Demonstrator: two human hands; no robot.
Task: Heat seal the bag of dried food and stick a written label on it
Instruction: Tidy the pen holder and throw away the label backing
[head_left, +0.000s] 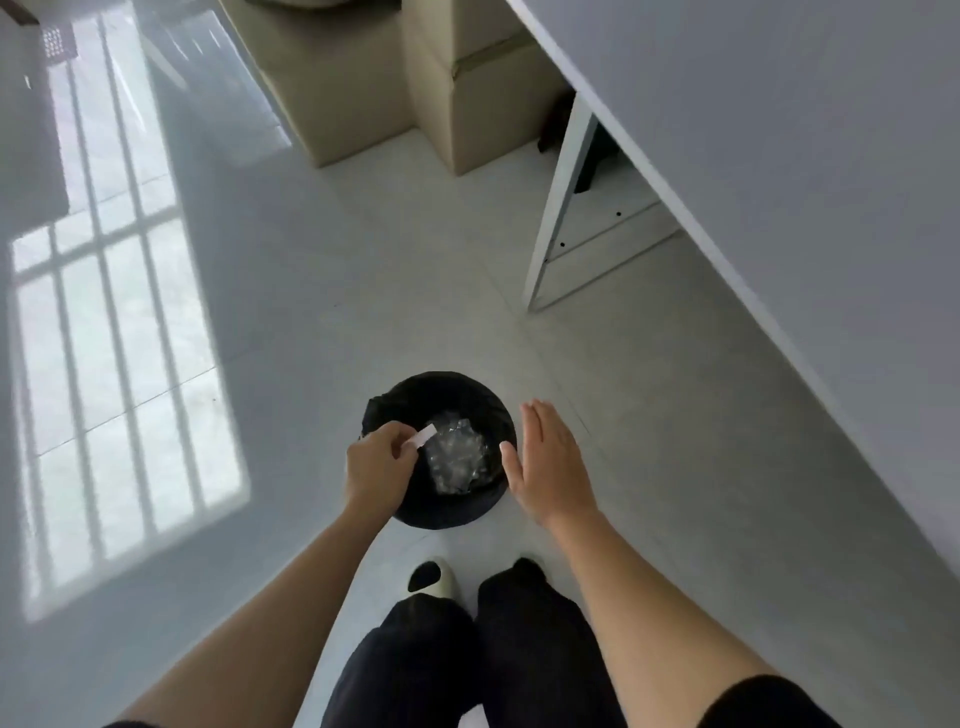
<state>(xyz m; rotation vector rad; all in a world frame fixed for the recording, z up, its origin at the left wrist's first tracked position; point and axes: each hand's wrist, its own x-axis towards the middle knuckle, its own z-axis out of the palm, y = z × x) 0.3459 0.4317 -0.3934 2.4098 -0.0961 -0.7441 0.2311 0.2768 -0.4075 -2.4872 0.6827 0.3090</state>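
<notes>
My left hand (378, 460) pinches a small white paper strip (422, 436) over the mouth of a round waste bin lined with a black bag (470, 396) on the floor. Crumpled clear plastic (457, 460) lies inside the bin. My right hand (549, 462) hovers flat at the bin's right rim with straight fingers and holds nothing. The bag of dried food and the sealer are out of view.
A white table top (779, 156) runs along the right, its white leg frame (558, 208) beneath it. Cardboard boxes (467, 93) stand on the floor at the back. The glossy tiled floor (285, 291) reflects a barred window at left. My legs and a shoe (434, 574) are below the bin.
</notes>
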